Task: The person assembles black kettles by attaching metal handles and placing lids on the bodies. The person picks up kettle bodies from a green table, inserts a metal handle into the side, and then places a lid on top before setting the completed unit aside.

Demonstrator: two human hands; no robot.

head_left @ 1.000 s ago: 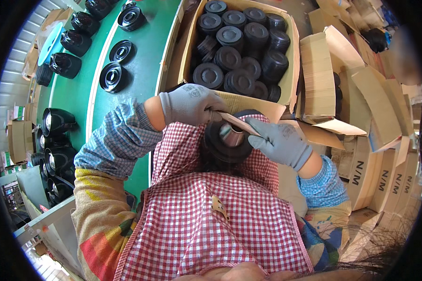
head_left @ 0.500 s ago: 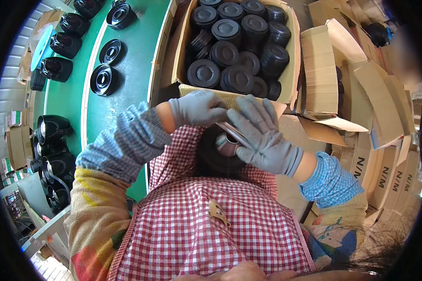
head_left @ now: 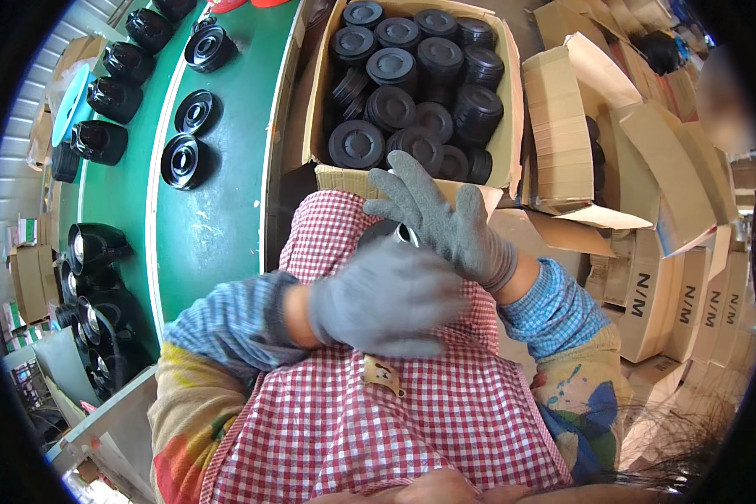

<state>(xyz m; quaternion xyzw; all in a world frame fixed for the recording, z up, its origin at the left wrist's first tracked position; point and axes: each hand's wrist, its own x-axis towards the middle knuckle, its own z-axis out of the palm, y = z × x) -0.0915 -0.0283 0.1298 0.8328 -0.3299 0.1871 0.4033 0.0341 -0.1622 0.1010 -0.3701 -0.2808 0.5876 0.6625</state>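
My left hand [head_left: 386, 298], in a grey glove, is smeared by motion over my lap; whether it holds anything does not show. Just beyond it my right hand [head_left: 445, 223], also gloved in grey, is open, its fingers spread and pointing away from me. A dark round part [head_left: 376, 230] lies on my lap, with a shiny silver ring [head_left: 406, 235] showing in its middle. Both hands cover most of that part. Past my right fingertips stands an open carton [head_left: 336, 178] packed with stacks of black ribbed discs [head_left: 357, 144].
On the left runs a green conveyor or table [head_left: 214, 244] carrying black round lids [head_left: 185, 161] and glossy black housings [head_left: 99, 141]. More black housings [head_left: 101, 315] stand at the lower left. Open cartons [head_left: 563, 126] and flat brown boxes [head_left: 643, 286] fill the right side.
My left hand has swung toward my body and rightward. The right hand has turned, its fingers now raised and spread. The shiny strip between the hands is no longer visible.
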